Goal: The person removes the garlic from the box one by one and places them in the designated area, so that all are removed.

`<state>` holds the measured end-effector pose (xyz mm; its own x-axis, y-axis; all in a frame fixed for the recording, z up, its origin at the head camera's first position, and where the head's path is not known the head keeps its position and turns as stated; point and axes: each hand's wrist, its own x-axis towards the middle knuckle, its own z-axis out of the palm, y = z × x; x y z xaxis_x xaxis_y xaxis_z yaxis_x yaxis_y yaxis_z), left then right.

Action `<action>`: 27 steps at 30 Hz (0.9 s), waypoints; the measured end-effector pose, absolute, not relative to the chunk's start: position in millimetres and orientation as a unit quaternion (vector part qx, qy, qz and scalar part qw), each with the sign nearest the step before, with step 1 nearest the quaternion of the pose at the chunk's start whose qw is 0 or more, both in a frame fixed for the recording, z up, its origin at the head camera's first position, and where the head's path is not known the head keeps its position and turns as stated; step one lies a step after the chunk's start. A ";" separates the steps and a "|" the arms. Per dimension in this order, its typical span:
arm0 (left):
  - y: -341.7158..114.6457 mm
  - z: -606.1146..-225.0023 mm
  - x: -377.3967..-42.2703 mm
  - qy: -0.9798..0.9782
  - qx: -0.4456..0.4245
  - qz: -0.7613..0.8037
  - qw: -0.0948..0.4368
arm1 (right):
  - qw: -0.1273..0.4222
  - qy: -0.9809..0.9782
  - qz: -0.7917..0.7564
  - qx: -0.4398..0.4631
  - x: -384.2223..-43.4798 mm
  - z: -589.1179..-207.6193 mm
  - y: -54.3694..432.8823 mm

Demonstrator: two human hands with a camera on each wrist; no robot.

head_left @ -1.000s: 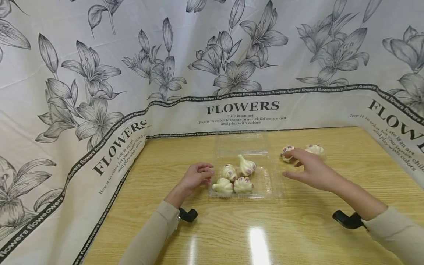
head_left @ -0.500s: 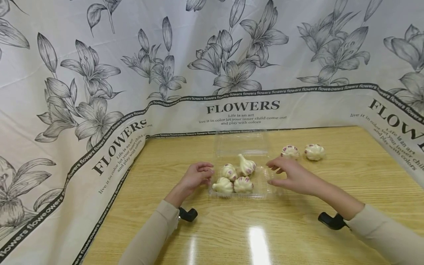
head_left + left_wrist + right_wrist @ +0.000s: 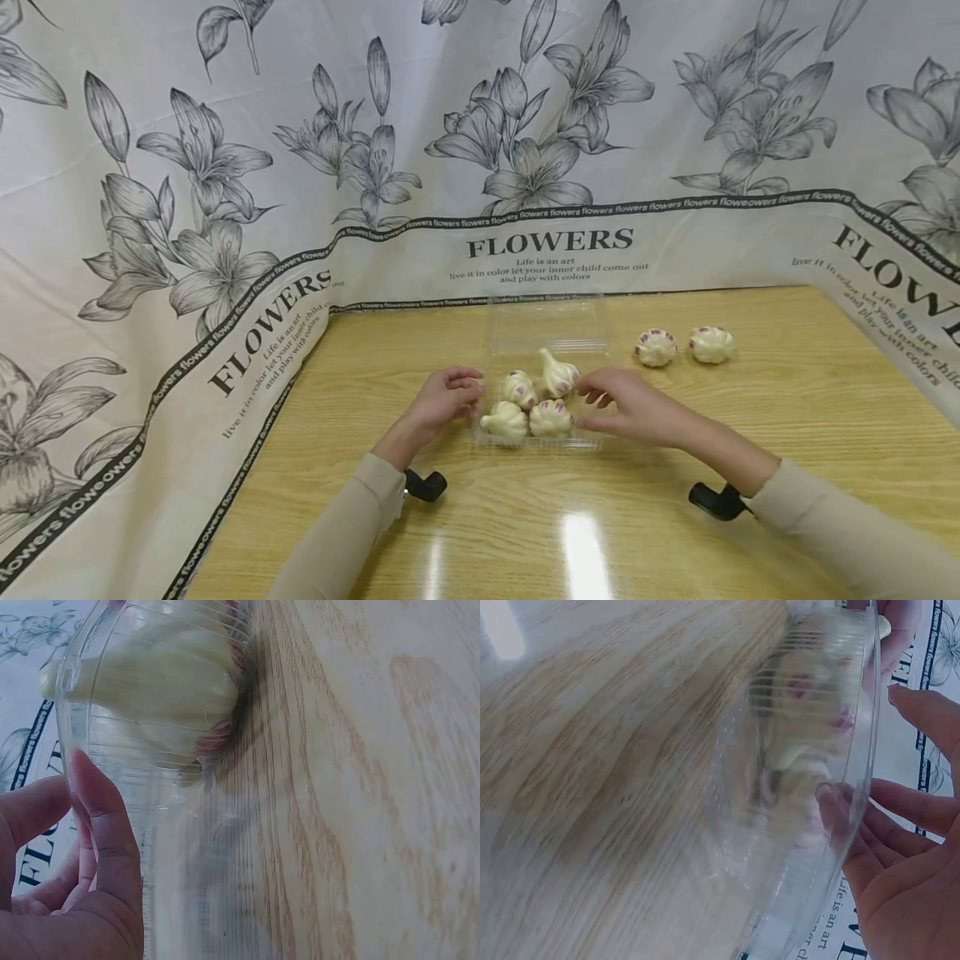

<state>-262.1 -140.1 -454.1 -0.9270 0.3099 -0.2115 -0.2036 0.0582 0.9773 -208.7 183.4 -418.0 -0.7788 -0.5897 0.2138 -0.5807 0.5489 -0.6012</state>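
A hinged clear plastic container (image 3: 546, 323) lies with its lid folded back, and several whitish garlic bulbs (image 3: 552, 419) with purple marks sit in its tray. My left hand (image 3: 444, 396) pinches the tray's left rim between thumb and finger; the left wrist view shows a bulb (image 3: 165, 682) behind the ribbed wall. From the right side, my right hand (image 3: 628, 406) reaches over the tray, its fingers spread apart beside the bulbs. Seen from the right wrist, some fingertips (image 3: 829, 796) are inside the wall, close against the garlic.
Two more garlic bulbs, one nearer (image 3: 656, 347) and one farther right (image 3: 712, 344), lie on the wooden table (image 3: 480, 525) behind the right hand. A flower-printed curtain (image 3: 405, 267) borders the table at the back and sides. Dark camera mounts (image 3: 426, 486) stick out at both wrists.
My right hand has moved left, from beside the loose bulbs to over the tray, uncovering those two bulbs. The left hand stays at the tray's rim.
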 end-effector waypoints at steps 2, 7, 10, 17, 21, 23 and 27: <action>-140.3 -454.3 -262.7 0.702 0.036 0.686 0.188 | 0.007 0.876 -0.339 -0.343 -210.3 -419.8 177.8; -140.6 -454.9 -263.7 0.701 0.039 0.687 0.189 | 0.019 0.878 -0.332 -0.344 -213.2 -423.1 167.4; -140.7 -455.2 -263.9 0.701 0.041 0.686 0.189 | 0.029 0.882 -0.328 -0.338 -214.9 -423.0 163.1; -140.4 -454.7 -263.4 0.701 0.040 0.686 0.189 | 0.044 0.883 -0.307 -0.351 -220.6 -421.5 153.1; -140.5 -453.9 -262.8 0.702 0.039 0.686 0.187 | 0.040 0.892 -0.280 -0.352 -222.6 -420.8 147.3; -140.6 -453.8 -262.9 0.704 0.041 0.684 0.187 | 0.037 0.897 -0.267 -0.350 -223.5 -421.0 145.1; -140.6 -453.7 -263.1 0.702 0.040 0.685 0.190 | 0.039 0.911 -0.242 -0.331 -224.6 -423.7 142.6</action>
